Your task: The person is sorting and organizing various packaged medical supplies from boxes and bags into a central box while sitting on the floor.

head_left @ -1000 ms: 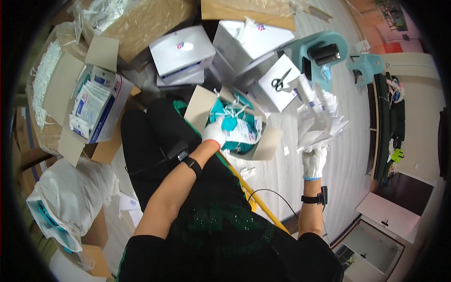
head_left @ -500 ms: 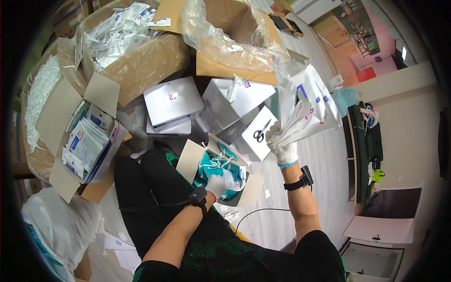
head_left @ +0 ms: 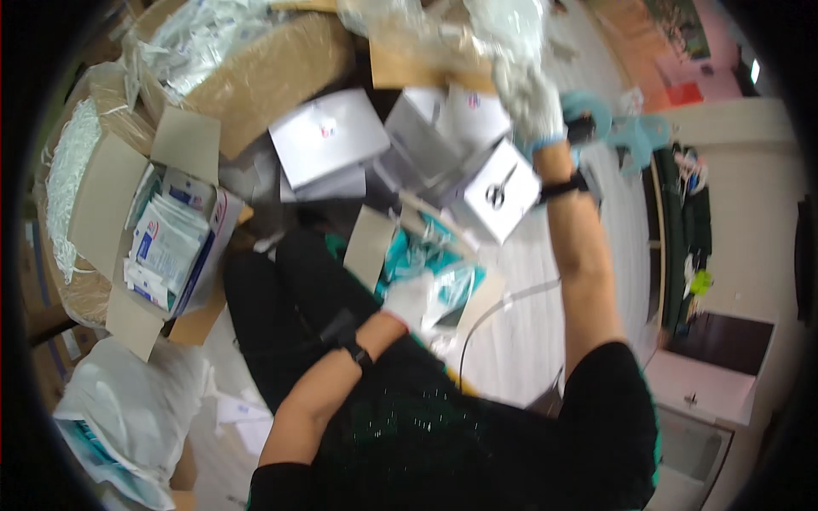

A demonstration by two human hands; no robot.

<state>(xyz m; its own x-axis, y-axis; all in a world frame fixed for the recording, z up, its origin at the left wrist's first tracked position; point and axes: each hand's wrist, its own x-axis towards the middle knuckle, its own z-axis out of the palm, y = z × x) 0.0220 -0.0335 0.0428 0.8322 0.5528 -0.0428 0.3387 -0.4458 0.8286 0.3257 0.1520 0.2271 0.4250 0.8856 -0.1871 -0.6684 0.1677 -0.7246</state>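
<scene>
The scene is lit evenly and fairly brightly, with soft light and only weak shadows cast under the open cardboard boxes. Motion blur is seen across the whole picture; the raised right hand and the clear plastic bag it grips are smeared most. Glare is caught on the white boxes and on the pale floor. Straight edges are bent by the fisheye lens, and the rim is closed off by a black vignette

Around you the floor carries open cardboard boxes, white boxes and a white bag.
</scene>
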